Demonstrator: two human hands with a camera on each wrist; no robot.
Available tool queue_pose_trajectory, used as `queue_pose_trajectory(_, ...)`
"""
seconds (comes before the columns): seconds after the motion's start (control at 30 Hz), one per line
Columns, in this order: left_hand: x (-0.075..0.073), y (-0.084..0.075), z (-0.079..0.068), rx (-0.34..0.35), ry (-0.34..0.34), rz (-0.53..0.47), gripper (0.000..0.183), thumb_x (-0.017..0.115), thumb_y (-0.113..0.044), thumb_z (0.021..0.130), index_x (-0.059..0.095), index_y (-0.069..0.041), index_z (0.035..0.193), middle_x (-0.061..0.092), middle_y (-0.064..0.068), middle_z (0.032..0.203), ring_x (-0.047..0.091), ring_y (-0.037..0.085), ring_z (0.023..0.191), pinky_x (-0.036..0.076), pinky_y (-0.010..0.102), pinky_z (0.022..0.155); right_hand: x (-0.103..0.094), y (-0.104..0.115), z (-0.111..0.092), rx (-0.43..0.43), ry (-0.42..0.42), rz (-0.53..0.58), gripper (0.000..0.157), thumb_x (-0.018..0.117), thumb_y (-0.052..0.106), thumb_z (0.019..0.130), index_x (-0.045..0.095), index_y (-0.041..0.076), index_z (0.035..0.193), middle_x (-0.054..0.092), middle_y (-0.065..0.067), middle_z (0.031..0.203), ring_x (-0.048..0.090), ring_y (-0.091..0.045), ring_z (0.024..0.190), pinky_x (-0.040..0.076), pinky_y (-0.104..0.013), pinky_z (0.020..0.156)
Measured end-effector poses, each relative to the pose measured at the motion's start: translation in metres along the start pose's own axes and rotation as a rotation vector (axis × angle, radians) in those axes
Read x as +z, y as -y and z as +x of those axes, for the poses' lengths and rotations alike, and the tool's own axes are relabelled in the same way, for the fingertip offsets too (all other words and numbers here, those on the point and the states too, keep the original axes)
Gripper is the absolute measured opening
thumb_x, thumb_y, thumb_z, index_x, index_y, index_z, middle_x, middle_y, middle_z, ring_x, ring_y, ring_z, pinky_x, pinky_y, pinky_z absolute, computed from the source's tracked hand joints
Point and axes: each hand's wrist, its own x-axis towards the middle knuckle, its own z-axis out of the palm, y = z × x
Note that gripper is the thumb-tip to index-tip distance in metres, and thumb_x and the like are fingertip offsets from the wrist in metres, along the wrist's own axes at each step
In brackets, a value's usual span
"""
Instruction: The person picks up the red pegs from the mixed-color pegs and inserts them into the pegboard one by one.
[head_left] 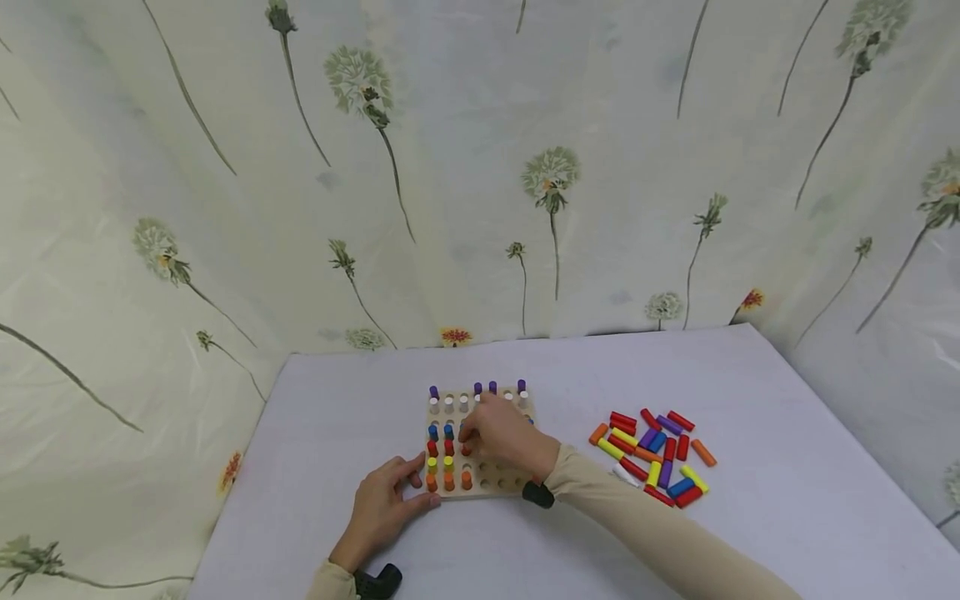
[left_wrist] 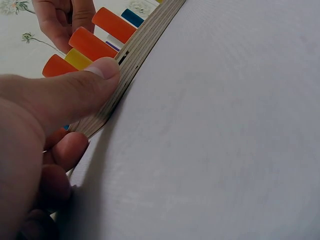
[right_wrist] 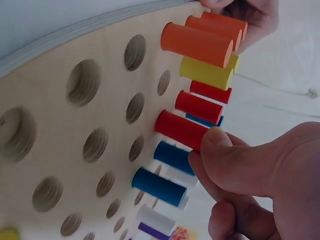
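A wooden pegboard [head_left: 480, 493] lies on the table with coloured pegs standing in rows: orange at the front, then yellow, red, blue, white and purple. My left hand [head_left: 384, 500] grips its front left corner, thumb along the front edge and fingers by the left side. Over the board, my right hand [head_left: 513, 437] pinches the top of a red peg [right_wrist: 180, 129] between thumb and finger; the peg's lower end is at a hole. Beside it stand another red peg [right_wrist: 200, 107] and a blue peg [right_wrist: 159, 186]. The right forearm hides part of the board.
A loose pile of pegs, with a red peg [head_left: 682, 447] and an orange peg [head_left: 703, 452] among them, lies right of the board on the white-covered table [head_left: 337, 400]. A flower-patterned curtain [head_left: 465, 250] rises behind and at both sides.
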Motion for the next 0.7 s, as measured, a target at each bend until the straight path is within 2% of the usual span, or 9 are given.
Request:
queue_pose_trajectory(0.2,-0.001,0.000,0.001,-0.007,0.009,-0.006,0.068,0.092,-0.043,0.080,0.072,-0.014,0.138,0.058,-0.016,0.086,0.040,0.003,0.063,0.029,0.020,0.059,0.004,0.003,0.004,-0.008,-0.010,-0.017,0.005,0.086,0.008,0.088,0.086,0.013,0.087,0.079,0.002,0.083,0.047,-0.014,0.079,0.038,-0.027,0.072)
queue_pose_trajectory(0.4,-0.001,0.000,0.000,-0.009,-0.002,-0.006,0.068,0.093,-0.042,0.080,0.072,-0.014,0.138,0.057,-0.016,0.085,0.040,0.004,0.064,0.029,0.020,0.059,0.011,0.004,0.008,-0.006,-0.051,-0.085,0.010,0.089,0.005,0.082,0.086,0.014,0.085,0.078,0.004,0.080,0.049,-0.014,0.077,0.042,-0.029,0.076)
queue_pose_trajectory(0.57,0.000,0.000,-0.001,-0.005,-0.001,-0.010,0.068,0.093,-0.041,0.080,0.072,-0.014,0.138,0.058,-0.016,0.085,0.040,0.003,0.063,0.029,0.020,0.059,0.011,0.005,0.008,-0.002,-0.065,-0.112,0.012,0.086,0.003,0.083,0.086,0.015,0.084,0.078,0.003,0.079,0.052,-0.014,0.077,0.044,-0.031,0.078)
queue_pose_trajectory(0.7,0.000,0.000,0.000,0.005,-0.005,-0.007,0.068,0.093,-0.041,0.080,0.072,-0.014,0.138,0.058,-0.015,0.085,0.040,0.002,0.063,0.029,0.020,0.059,0.010,0.003,0.007,-0.016,-0.066,-0.119,0.010,0.089,0.006,0.082,0.086,0.015,0.083,0.077,0.004,0.078,0.053,-0.014,0.076,0.042,-0.029,0.076)
